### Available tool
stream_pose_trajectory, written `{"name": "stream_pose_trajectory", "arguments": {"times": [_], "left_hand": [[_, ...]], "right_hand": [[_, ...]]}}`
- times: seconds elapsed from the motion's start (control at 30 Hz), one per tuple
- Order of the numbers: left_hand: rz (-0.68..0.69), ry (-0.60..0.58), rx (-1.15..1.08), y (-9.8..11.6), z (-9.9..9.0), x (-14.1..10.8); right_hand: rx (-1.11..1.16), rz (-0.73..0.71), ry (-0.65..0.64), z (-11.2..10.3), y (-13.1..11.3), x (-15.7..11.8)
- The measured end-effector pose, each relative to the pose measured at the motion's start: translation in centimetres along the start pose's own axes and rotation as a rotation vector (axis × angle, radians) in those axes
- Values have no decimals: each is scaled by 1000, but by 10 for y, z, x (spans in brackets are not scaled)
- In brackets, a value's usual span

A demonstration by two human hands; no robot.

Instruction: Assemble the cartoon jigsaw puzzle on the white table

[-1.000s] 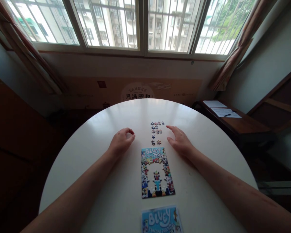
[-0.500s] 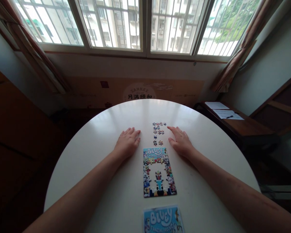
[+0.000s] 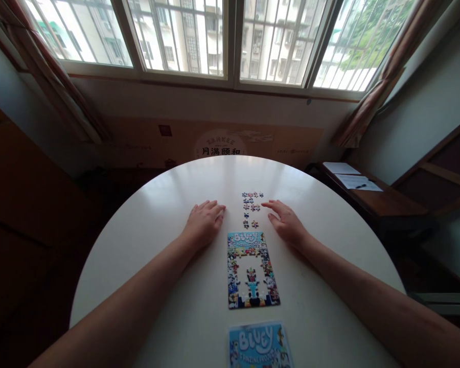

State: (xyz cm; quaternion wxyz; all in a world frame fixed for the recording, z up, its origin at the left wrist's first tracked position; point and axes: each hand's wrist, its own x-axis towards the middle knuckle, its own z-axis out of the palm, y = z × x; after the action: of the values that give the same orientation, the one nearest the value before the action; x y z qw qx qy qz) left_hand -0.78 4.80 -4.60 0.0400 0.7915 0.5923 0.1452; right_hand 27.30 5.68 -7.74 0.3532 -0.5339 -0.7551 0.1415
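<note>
A partly filled jigsaw puzzle [image 3: 269, 276] lies in front of me, its border in place and a white gap around a built-up figure in its middle. Beyond its top edge, several loose puzzle pieces [image 3: 255, 224] are laid out in short rows. My left hand [image 3: 204, 221] rests on the table to the left of the pieces, fingers stretched out, holding nothing. On the other side, my right hand [image 3: 285, 222] is open, its index fingertip close beside the pieces in the second row. Whether that fingertip touches a piece, I cannot tell.
A blue picture sheet marked "Bluey" [image 3: 257, 347] lies nearest me, cut off by the bottom edge. Everything lies on a round white table [image 3: 130, 255]. To the right stands a wooden desk [image 3: 383, 197] with papers [image 3: 356, 182] and a pen. Windows are ahead.
My right index fingertip has moved slightly left and down, closer to the loose pieces. My left hand has shifted a little to the right. The puzzle looks the same.
</note>
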Motion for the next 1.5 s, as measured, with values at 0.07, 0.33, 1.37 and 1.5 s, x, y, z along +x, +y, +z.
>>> {"name": "stream_pose_trajectory", "arguments": {"times": [0.07,0.33,1.37,1.5], "left_hand": [[85,62,-57,7,-1,-1],[433,-67,16,27,5,-2],[22,-295,-92,3,-47,-11],[-15,-400,-212,-1,-49,-10]], "right_hand": [[29,-8,33,0,0,0],[123,-23,85,-5,2,1],[76,-36,34,-20,-16,-9],[74,-42,38,-21,-17,-9]]}}
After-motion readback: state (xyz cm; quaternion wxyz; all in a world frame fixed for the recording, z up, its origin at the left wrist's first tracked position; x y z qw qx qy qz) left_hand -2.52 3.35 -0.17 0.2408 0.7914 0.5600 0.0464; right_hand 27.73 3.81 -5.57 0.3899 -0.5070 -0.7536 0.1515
